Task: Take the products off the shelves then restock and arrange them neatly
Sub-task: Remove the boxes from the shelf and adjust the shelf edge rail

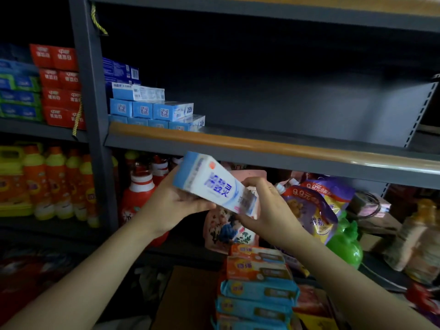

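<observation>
Your left hand point(173, 206) gripped the upper end of a blue-and-white toothpaste box point(214, 184) while your right hand point(266, 208) pinched its lower end, holding it tilted just below the shelf point(285, 148). The stacked toothpaste boxes point(152, 110) at the shelf's left sat close to the front lip. You risked knocking one off by sliding the new box in carelessly.
</observation>
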Demonstrator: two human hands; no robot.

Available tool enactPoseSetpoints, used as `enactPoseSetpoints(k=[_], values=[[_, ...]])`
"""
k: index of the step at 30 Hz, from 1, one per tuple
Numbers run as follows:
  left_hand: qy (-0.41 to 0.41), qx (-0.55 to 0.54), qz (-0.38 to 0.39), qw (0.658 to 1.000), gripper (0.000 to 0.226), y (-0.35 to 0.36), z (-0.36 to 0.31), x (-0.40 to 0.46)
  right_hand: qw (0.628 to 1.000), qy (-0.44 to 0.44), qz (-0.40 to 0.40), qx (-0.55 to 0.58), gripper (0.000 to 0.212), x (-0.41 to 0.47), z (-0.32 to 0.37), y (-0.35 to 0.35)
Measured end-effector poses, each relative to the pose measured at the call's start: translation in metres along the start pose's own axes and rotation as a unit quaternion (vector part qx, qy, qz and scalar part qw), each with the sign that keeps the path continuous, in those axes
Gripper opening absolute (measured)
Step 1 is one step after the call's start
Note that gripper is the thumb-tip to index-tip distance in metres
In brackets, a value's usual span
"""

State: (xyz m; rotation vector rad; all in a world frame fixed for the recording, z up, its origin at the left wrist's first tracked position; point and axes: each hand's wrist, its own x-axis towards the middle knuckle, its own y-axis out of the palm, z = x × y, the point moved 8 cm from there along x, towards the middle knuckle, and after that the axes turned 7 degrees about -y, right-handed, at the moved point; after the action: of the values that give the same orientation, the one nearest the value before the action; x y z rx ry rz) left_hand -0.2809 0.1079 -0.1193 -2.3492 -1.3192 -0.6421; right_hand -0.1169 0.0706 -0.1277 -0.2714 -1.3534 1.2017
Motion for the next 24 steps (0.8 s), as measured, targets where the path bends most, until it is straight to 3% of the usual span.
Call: enactPoseSetpoints(k=[3,5,9,12,14,16,18,19,21,24], values=[[-0.040,-0.163,-0.012,0.986,0.057,-0.004,0.019,-0.004,0.999,-0.023,-0.009,0.030,0.057,-0.009,0.005,-0.004],[-0.092,-0.260,-0.020,0.961,0.058,0.001,0.043,-0.009,0.992,-0.075,-0.072,-0.068,0.055,-0.014,0.018,-0.013],[-0.163,-0.326,-0.004,0.931,0.081,0.029,0.072,-0.024,0.932,-0.173,-0.175,-0.267,0.043,-0.027,0.046,-0.020],[-0.181,-0.403,-0.030,0.897,0.090,0.037,0.076,-0.028,0.883,-0.225,-0.179,-0.370,0.033,-0.036,0.055,-0.010],[-0.184,-0.408,-0.045,0.893,0.089,0.035,0.077,-0.028,0.882,-0.225,-0.158,-0.382,0.032,-0.036,0.055,-0.004],[-0.185,-0.359,-0.058,0.913,0.085,0.028,0.077,-0.029,0.939,-0.152,-0.111,-0.289,0.042,-0.028,0.046,-0.004],[-0.170,-0.302,-0.058,0.936,0.076,0.019,0.073,-0.028,0.997,-0.009,-0.049,-0.062,0.051,-0.020,0.032,0.000],[-0.164,-0.284,-0.053,0.943,0.074,0.016,0.070,-0.027,0.995,0.063,-0.021,0.076,0.047,-0.019,0.027,0.008],[-0.162,-0.264,-0.041,0.950,0.068,0.012,0.064,-0.027,0.926,0.191,0.013,0.325,0.029,-0.018,0.020,0.028],[-0.188,-0.247,-0.066,0.948,0.058,0.004,0.063,-0.031,0.806,0.270,0.062,0.522,0.017,-0.015,0.033,0.049]])
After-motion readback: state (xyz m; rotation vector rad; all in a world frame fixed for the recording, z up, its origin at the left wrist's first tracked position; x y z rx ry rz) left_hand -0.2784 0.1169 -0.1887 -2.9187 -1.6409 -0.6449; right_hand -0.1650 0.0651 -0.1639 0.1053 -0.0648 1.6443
